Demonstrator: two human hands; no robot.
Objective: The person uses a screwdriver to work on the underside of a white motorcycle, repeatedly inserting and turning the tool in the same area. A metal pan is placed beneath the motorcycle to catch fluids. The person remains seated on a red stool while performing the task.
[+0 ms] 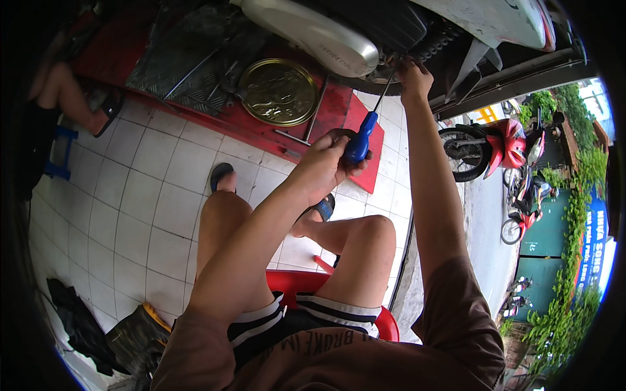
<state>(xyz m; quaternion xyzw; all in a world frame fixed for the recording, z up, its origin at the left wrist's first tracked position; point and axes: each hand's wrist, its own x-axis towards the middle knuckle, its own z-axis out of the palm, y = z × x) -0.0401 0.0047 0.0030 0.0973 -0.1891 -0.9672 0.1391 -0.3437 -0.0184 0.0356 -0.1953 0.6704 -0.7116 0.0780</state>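
And here's the left hand (326, 159), out in front of the body, its grip wrapped around the blue handle of a screwdriver (372, 119). The tool slants up and slightly right, handle toward the body, its slim metal shaft running to the underside of a motorbike (313, 39). Where the tip meets the bike, it's too dark and small to say.

Up goes the line of the right arm, long and straight, to the right hand (415, 78), tucked against the bike just beside the far end of the shaft. Fingers bent up there; whether that grip is pinching something, I can't tell. Close by on its right sits a dark coiled spring (443, 45), and to its left, the bike's long silver cover.

Below the bike, a low red platform (339, 107) carries a round gold tray (283, 88), with a T-shaped metal bar (316, 116) lying just beside it on the right. Left of the tray, a ridged metal plate (176, 68).

Down below, pale floor tiles (156, 186), and the person on a red stool (390, 324), knees apart. Far left, another person's bare leg (73, 101) near a blue stool (60, 153).
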